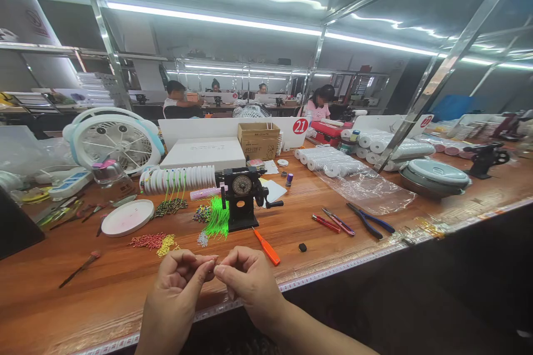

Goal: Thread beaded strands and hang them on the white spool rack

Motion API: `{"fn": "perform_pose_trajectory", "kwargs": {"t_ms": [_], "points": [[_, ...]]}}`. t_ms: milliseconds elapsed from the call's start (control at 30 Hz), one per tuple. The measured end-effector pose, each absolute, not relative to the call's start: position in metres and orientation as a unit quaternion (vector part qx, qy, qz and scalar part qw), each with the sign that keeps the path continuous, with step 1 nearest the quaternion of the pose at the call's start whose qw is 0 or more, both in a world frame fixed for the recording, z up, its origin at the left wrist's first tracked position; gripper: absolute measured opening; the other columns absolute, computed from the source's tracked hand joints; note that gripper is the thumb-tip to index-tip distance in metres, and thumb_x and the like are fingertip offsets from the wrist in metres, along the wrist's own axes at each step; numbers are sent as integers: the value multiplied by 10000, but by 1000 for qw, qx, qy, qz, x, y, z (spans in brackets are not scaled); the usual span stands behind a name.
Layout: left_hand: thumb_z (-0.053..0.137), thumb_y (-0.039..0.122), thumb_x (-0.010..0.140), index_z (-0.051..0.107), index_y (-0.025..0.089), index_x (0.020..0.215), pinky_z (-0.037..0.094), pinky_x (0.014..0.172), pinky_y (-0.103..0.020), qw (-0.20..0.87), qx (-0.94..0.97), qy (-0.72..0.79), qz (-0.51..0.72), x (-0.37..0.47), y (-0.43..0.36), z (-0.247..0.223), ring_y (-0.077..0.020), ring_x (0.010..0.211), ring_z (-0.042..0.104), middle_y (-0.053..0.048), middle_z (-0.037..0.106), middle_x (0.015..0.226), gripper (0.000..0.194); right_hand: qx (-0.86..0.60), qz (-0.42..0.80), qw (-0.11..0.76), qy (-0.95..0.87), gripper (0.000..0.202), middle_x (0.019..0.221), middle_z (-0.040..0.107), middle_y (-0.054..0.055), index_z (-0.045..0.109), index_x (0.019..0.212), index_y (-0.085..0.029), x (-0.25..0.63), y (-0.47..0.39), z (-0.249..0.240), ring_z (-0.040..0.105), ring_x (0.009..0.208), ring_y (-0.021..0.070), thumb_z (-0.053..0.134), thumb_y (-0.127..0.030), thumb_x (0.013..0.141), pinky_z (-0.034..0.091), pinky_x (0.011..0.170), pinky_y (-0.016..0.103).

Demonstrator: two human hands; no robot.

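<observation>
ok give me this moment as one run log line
left hand: pinching something tiny, cannot tell what | right hand: fingertips meet left | ahead: orange tool, black winder, green cords | on: table

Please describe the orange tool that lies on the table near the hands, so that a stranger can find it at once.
Start at the black hand-crank machine with a round dial in the middle of the long wooden workbench. Just to its right front, ahead of the right hand, lies the slim orange-handled tool. It lies alone and is plain orange, unlike the red and blue pliers farther right.

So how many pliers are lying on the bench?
3: red-handled pliers, a second red pair touching them, and blue-handled pliers to their right. Others may be hidden in the clutter at the left.
</observation>
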State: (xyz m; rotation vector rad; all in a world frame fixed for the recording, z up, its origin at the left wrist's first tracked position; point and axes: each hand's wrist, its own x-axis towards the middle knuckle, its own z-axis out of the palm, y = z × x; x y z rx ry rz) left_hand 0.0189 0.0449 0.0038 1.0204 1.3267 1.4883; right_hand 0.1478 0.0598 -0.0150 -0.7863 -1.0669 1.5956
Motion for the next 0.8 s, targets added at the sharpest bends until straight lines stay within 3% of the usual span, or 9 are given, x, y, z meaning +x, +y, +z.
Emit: {"fn": "perform_pose_trajectory", "kwargs": {"t_ms": [267, 433, 567, 800], "points": [[767, 364, 634, 463, 212, 813, 550, 746, -202, 442, 447, 535, 565, 16, 40, -3, -144, 810, 656, 13, 677, 770, 384, -373, 619, 504, -473, 254, 542, 492, -22, 513, 654, -118, 145, 59, -15, 380, 478, 55, 674, -305, 716, 296, 470, 193], [730, 389, 673, 481, 220, 824, 536, 718, -197, 419, 495, 548, 528, 16, 38, -8, -147, 789, 645, 19, 648, 764, 337, -377, 620, 518, -453, 299, 603, 528, -29, 569, 873, -123, 146, 61, -15, 451, 554, 75, 723, -294, 681, 360, 556, 202], [712, 427, 677, 514, 223, 803, 518, 675, -180, 415, 519, 557, 498, 16, 38, -11, -152, 785, 634, 26, 616, 738, 311, -375, 591, 518, -491, 185, 689, 619, 51, 605, 726, -104, 147, 62, -13, 544, 633, 119, 644, -284, 751, 420, 630, 236], [622, 519, 716, 600, 223, 850, 496, 711, -209, 422, 537, 586, 435, 16, 39, -4, -179, 799, 621, -21, 659, 834, 326, -353, 566, 531, -522, 206, 591, 497, -17, 465, 736, -148, 147, 58, -18, 448, 525, 83, 511, -306, 861, 372, 535, 214]]}}
